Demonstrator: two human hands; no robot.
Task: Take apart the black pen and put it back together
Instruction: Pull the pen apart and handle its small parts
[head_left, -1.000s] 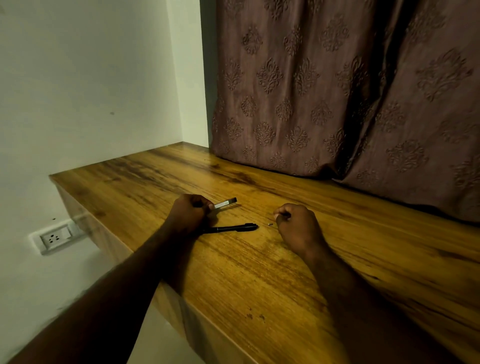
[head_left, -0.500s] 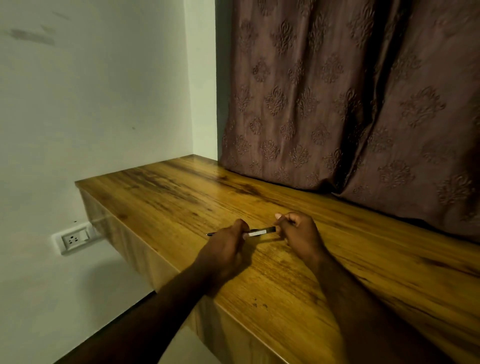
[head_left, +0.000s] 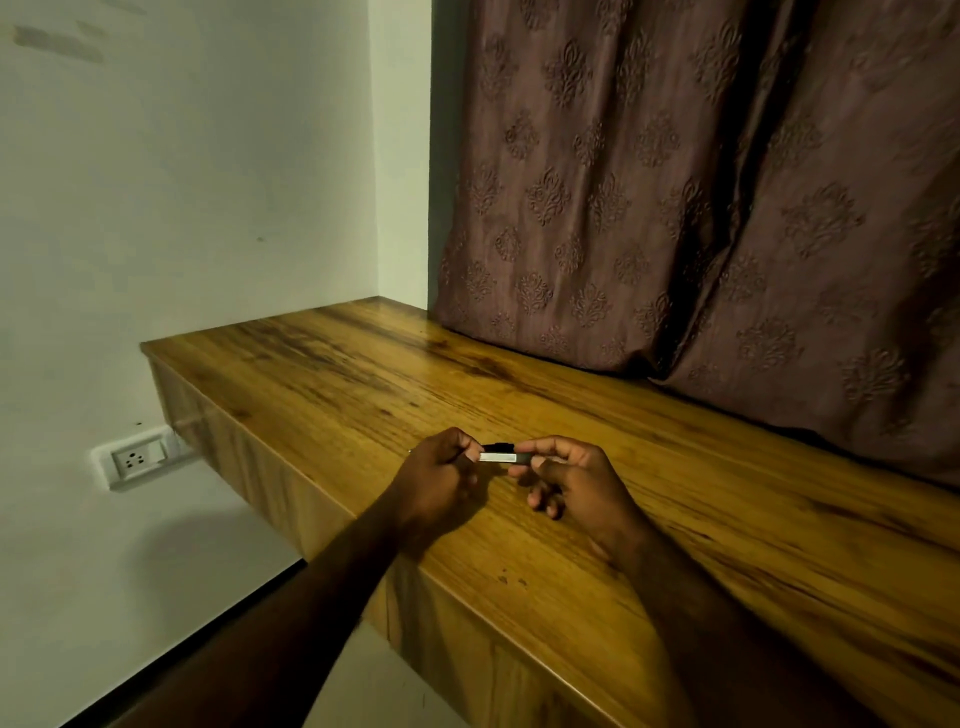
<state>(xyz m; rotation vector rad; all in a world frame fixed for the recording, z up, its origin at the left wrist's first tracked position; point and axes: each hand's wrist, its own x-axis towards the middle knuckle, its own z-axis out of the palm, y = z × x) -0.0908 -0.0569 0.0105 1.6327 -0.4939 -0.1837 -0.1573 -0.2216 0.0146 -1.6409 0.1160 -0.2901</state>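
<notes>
Left hand (head_left: 439, 475): you are curling its fingers round the left end of the black pen (head_left: 501, 456), with thumb and forefinger pinching it where it leaves the fist.
Right hand (head_left: 571, 480): you are pinching the pen's right end between the thumb and forefinger tips. The other fingers are curling loosely beneath and gripping nothing that shows.
Pen: it is lying roughly level between your two hands, bridging the short gap from one pinch to the other. Only a short stretch is showing, a pale silvery strip with black beside your right fingertips. You cannot tell from here whether its parts are joined.
Worktop (head_left: 363, 374): it is wooden and is running under both hands and away to the right of your right hand.
Curtain (head_left: 701, 208): it is brown and patterned and is hanging beyond your hands, with its hem reaching the far side of the worktop.
Wall socket (head_left: 137, 460): it is white and is sitting on the wall well to the left of your left hand.
</notes>
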